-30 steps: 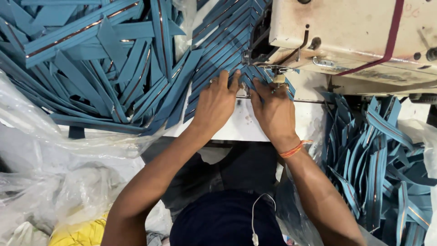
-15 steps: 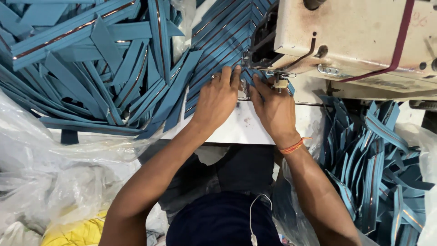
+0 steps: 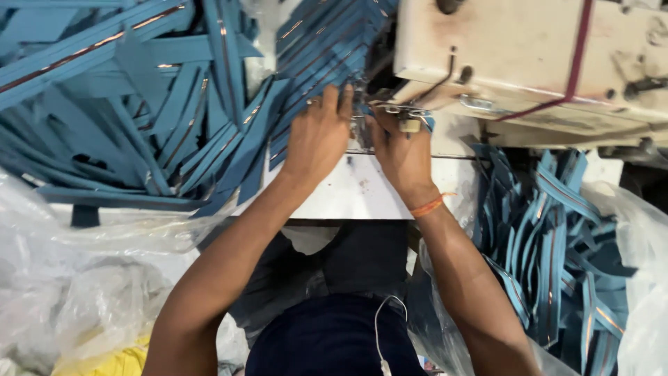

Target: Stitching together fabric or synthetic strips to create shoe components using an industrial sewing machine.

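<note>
Blue zipper strips [image 3: 316,63] run under my left hand [image 3: 316,136], which presses flat on them, fingers spread, at the sewing machine's [image 3: 529,63] needle. My right hand [image 3: 402,150] pinches the strip end just beside the presser foot [image 3: 407,122]. More strips heap on the white table [image 3: 362,191] at left and hang at right.

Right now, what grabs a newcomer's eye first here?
Heaps of blue zipper strips fill the upper left, with more spilling at lower right. At centre, the left hand and right hand press a strip under the cream sewing machine, upper right.
</note>
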